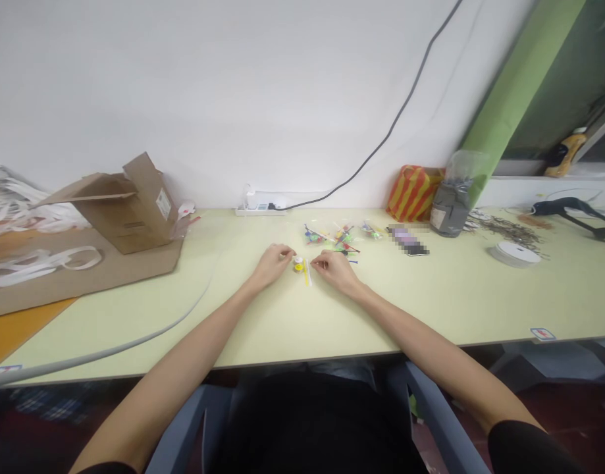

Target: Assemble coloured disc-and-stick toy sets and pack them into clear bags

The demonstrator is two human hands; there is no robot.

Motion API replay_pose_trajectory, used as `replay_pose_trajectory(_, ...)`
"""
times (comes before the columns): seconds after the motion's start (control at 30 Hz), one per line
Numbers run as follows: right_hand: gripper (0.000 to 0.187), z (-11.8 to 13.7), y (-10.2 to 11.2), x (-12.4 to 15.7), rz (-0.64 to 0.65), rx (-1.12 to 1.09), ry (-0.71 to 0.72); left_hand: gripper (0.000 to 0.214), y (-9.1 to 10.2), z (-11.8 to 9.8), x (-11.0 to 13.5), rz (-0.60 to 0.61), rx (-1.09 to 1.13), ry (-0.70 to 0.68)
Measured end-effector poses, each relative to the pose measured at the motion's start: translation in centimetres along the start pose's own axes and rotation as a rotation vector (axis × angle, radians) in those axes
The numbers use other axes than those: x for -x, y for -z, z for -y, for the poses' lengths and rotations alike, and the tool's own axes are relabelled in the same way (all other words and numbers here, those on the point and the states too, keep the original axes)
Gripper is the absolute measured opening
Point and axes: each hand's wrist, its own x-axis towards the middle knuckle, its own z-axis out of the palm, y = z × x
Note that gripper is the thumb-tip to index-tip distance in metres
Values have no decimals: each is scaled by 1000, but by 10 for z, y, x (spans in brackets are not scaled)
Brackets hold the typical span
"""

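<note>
My left hand (pixel 275 261) rests on the pale table (pixel 430 303) with its fingers pinched together beside a small yellow and white round piece (pixel 299 264). My right hand (pixel 334 266) lies just right of it, fingers curled in a pinch near a thin white and yellow stick (pixel 307 273). What either pinch holds is too small to make out. A heap of small colourful plastic parts (pixel 339 237) lies just beyond both hands.
An open cardboard box (pixel 127 204) sits at the left on a brown sheet with white strips. A power strip (pixel 260 209) and black cable are at the wall. A striped bag (pixel 413 191), grey jar (pixel 450 207), white tape roll (pixel 517 253) and grey hose (pixel 134 339) are also here.
</note>
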Motion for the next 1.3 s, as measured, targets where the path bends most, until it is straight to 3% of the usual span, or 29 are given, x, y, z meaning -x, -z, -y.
replay_pose_trajectory(0.17, 17, -32, 27, -5, -163, 119, -111, 27, -1, 0, 0, -5, -7, -4)
replay_pose_trajectory(0.37, 13, -55, 41, -1, 29, 158, -157, 24, 0, -5, 1, -27, -34, -33)
replay_pose_trajectory(0.57, 18, -42, 43, -3, -1, 201, -152, 23, 0, -10, 1, -42, -47, -72)
replay_pose_trajectory(0.73, 17, -33, 44, 1, 122, 216, -190, 23, 1, -17, 3, -37, -42, -123)
replay_pose_trajectory(0.87, 18, -21, 34, 3, 156, 219, -137, 23, 2, -27, 5, -28, -36, -183)
replay_pose_trajectory(0.97, 18, -12, 29, 4, 104, 196, -92, 25, 4, -37, 8, -18, -35, -254)
replay_pose_trajectory(1.17, 25, 2, 29, 5, -145, -62, -26, 31, 4, -49, 14, -8, -28, -334)
replay_pose_trajectory(1.3, 33, 9, 22, 6, -88, -359, -8, 34, 2, -47, 13, 28, -18, -346)
